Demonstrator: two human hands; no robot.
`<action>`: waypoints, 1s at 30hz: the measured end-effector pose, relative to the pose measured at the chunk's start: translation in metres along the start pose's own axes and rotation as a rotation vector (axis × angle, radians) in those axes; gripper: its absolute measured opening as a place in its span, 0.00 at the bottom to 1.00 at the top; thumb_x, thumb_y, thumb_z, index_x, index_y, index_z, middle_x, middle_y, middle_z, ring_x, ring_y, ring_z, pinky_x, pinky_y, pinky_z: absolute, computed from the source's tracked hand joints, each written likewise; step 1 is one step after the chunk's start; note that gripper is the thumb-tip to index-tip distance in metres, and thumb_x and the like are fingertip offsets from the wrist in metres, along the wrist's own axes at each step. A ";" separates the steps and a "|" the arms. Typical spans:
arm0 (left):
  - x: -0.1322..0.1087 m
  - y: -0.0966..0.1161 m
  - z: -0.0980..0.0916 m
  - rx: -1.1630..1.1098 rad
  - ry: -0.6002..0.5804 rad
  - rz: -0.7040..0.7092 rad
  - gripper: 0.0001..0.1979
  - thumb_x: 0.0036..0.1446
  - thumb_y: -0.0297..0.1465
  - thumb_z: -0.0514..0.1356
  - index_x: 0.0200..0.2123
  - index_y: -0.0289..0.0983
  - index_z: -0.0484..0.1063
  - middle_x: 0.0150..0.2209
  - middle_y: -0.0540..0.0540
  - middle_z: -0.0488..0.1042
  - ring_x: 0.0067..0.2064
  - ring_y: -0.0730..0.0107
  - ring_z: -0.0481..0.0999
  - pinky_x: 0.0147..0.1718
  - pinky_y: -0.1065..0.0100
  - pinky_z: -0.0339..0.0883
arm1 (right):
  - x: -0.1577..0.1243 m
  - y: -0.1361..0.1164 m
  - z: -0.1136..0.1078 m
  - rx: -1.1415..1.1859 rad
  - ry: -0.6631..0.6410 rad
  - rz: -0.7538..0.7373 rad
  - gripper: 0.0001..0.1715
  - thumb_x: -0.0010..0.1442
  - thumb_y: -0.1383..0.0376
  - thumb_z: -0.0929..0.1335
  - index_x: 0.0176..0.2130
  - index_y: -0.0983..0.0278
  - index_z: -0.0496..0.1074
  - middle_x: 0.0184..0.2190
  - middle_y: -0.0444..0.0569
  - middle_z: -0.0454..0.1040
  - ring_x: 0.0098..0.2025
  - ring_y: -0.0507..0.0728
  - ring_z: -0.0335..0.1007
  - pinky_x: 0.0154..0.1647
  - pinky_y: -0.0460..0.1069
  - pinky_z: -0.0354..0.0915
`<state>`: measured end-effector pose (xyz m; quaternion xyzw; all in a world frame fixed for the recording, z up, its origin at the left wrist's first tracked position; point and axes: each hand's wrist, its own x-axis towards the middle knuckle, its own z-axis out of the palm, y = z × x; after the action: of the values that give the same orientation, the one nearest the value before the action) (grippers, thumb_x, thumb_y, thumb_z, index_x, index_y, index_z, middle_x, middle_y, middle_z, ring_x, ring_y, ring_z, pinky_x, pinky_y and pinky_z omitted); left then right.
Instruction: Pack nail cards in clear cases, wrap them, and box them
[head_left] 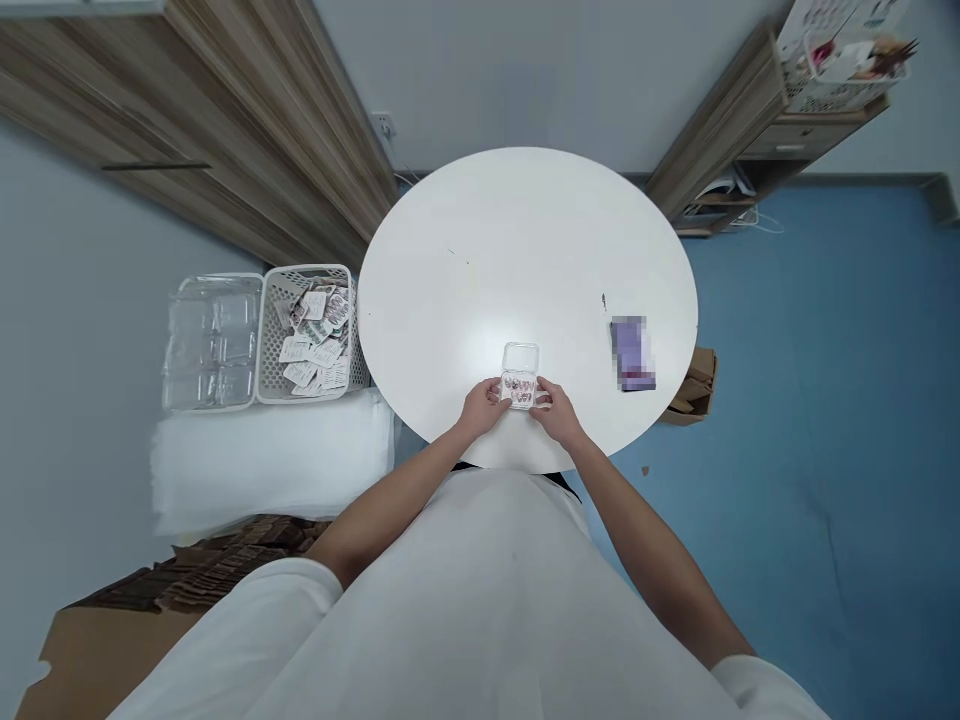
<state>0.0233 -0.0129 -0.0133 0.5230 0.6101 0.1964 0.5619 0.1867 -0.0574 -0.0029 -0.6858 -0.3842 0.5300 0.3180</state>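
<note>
A small clear plastic case [520,358] stands with its lid raised at the near side of the white round table. Inside its base lies a card of press-on nails [518,388], with pinkish nail shapes in rows. My left hand [482,408] grips the left edge of the case, fingers curled round it. On the opposite edge my right hand [556,412] holds it the same way, thumb near the front corner. Whether the base touches the tabletop I cannot tell.
The white table [450,300] carries a blurred purple packet [634,353] at right. Left of it stand a white basket [264,350] of nail cards and a bin of clear cases [214,340]. A cardboard box [694,388] sits on the floor at right.
</note>
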 end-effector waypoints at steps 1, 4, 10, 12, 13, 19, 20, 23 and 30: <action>-0.005 0.001 -0.002 -0.040 0.020 0.004 0.23 0.42 0.31 0.64 0.44 0.36 0.67 0.35 0.46 0.68 0.31 0.74 0.66 0.35 0.69 0.63 | -0.006 -0.004 0.001 0.008 0.015 -0.014 0.37 0.42 0.69 0.66 0.53 0.56 0.60 0.47 0.49 0.60 0.40 0.55 0.62 0.36 0.51 0.67; -0.018 0.004 -0.011 -0.132 0.060 0.040 0.19 0.43 0.33 0.63 0.41 0.36 0.68 0.32 0.49 0.67 0.29 0.76 0.65 0.33 0.70 0.62 | -0.025 -0.016 0.006 0.028 0.043 -0.063 0.37 0.43 0.69 0.66 0.53 0.56 0.60 0.46 0.49 0.60 0.40 0.54 0.62 0.36 0.51 0.67; -0.037 0.009 -0.032 -0.227 0.073 0.123 0.13 0.43 0.30 0.60 0.36 0.37 0.68 0.28 0.51 0.66 0.26 0.78 0.64 0.28 0.73 0.60 | -0.056 -0.032 0.020 0.089 0.064 -0.177 0.35 0.44 0.68 0.66 0.53 0.54 0.60 0.46 0.48 0.60 0.38 0.53 0.62 0.35 0.50 0.66; -0.043 0.009 -0.040 -0.220 0.069 0.158 0.13 0.43 0.30 0.60 0.35 0.37 0.68 0.28 0.52 0.66 0.25 0.79 0.64 0.28 0.73 0.60 | -0.064 -0.035 0.025 0.108 0.066 -0.214 0.34 0.45 0.67 0.66 0.53 0.54 0.61 0.46 0.48 0.61 0.38 0.52 0.62 0.35 0.50 0.66; -0.046 0.010 -0.043 -0.220 0.059 0.173 0.13 0.43 0.31 0.60 0.35 0.37 0.68 0.28 0.52 0.66 0.25 0.79 0.64 0.28 0.73 0.60 | -0.067 -0.036 0.027 0.117 0.069 -0.224 0.34 0.45 0.67 0.66 0.53 0.53 0.61 0.45 0.48 0.61 0.38 0.52 0.62 0.35 0.50 0.66; -0.066 0.010 -0.064 -0.400 -0.128 0.122 0.14 0.46 0.37 0.60 0.38 0.38 0.67 0.34 0.49 0.69 0.28 0.77 0.68 0.30 0.70 0.64 | -0.081 -0.038 0.040 0.240 0.120 -0.228 0.31 0.45 0.64 0.68 0.50 0.55 0.64 0.45 0.48 0.62 0.36 0.51 0.63 0.34 0.49 0.65; -0.069 0.011 -0.067 -0.431 -0.166 0.100 0.15 0.46 0.37 0.60 0.38 0.38 0.67 0.34 0.48 0.69 0.30 0.76 0.69 0.31 0.70 0.64 | -0.083 -0.039 0.042 0.266 0.127 -0.222 0.31 0.44 0.64 0.69 0.50 0.56 0.64 0.45 0.48 0.62 0.36 0.51 0.63 0.34 0.50 0.65; -0.074 0.011 -0.075 -0.513 -0.284 0.044 0.16 0.46 0.38 0.62 0.38 0.38 0.66 0.32 0.48 0.71 0.32 0.75 0.70 0.32 0.70 0.64 | -0.089 -0.041 0.046 0.327 0.142 -0.200 0.31 0.44 0.62 0.70 0.49 0.57 0.65 0.45 0.49 0.63 0.36 0.52 0.64 0.36 0.51 0.65; -0.076 0.009 -0.086 -0.566 -0.388 0.035 0.21 0.44 0.39 0.64 0.40 0.36 0.66 0.32 0.46 0.73 0.31 0.74 0.71 0.31 0.69 0.64 | -0.090 -0.050 0.043 0.449 0.189 -0.088 0.25 0.47 0.54 0.68 0.45 0.58 0.68 0.44 0.49 0.68 0.35 0.53 0.67 0.39 0.52 0.64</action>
<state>-0.0628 -0.0445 0.0559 0.3843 0.4043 0.2642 0.7868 0.1228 -0.1089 0.0724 -0.6272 -0.2550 0.5210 0.5197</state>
